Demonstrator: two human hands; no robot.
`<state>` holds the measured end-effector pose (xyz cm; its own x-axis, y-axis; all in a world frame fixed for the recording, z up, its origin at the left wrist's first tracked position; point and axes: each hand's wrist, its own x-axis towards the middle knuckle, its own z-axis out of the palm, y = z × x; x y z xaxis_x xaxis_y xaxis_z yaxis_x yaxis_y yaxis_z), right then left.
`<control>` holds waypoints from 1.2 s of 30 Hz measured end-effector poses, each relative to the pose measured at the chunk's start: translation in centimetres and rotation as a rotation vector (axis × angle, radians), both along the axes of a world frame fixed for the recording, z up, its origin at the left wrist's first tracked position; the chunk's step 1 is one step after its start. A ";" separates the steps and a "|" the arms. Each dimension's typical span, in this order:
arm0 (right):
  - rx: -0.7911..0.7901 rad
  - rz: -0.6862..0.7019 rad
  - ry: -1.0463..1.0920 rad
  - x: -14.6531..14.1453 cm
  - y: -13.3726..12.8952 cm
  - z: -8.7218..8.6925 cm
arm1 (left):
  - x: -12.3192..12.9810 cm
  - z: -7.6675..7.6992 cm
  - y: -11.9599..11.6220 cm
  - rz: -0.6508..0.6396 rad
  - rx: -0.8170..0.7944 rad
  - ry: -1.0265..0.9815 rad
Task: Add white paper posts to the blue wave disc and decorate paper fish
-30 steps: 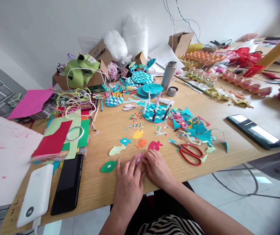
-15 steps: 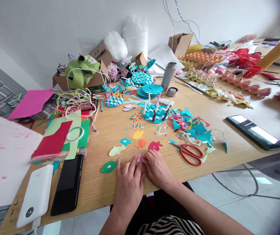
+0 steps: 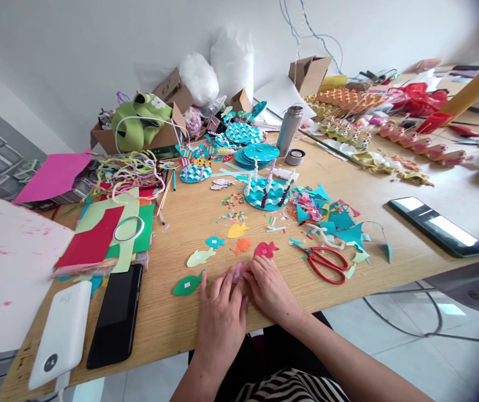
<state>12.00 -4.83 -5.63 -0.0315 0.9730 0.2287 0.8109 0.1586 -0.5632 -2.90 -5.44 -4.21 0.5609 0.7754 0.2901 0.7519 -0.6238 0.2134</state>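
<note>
A small pink-purple paper piece [image 3: 238, 272] lies on the table between my hands. My left hand [image 3: 223, 307] rests palm down on the wood, its fingers against the left side of that piece. My right hand [image 3: 268, 287] has its fingertips pinched together on the piece's right side. Around them lie paper fish: a green one [image 3: 187, 285] beside my left fingers, a light green one [image 3: 200, 257], a blue one [image 3: 215, 242], a yellow one [image 3: 237, 230], an orange one [image 3: 240, 245], and a red one [image 3: 265, 249] just beyond my right hand.
Red-handled scissors [image 3: 327, 265] lie to the right, beside blue paper scraps [image 3: 342, 220]. A black phone [image 3: 116, 315] and white power bank [image 3: 61, 334] are at the left. Farther back stand a blue wavy base [image 3: 266, 195] and a metal flask [image 3: 290, 131].
</note>
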 end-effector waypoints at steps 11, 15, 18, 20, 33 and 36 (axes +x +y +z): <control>-0.004 0.014 0.032 0.1 -0.1 0.1 | -0.1 0.0 0.0 0.001 -0.007 0.009; 0.003 0.025 0.038 0.1 -0.1 0.2 | -0.1 0.0 0.0 0.004 -0.035 -0.004; 0.014 0.042 0.041 0.1 -0.2 0.3 | -0.1 0.1 0.0 0.006 -0.051 -0.013; 0.025 0.056 0.054 0.1 -0.2 0.4 | -0.1 0.0 0.0 0.008 -0.054 -0.016; 0.137 -0.103 0.439 2.3 -0.7 1.7 | -0.2 -0.3 -0.1 0.029 0.033 -0.056; 0.208 -0.279 0.437 6.3 -0.4 3.6 | -0.5 -1.2 0.3 -0.002 0.118 -0.055</control>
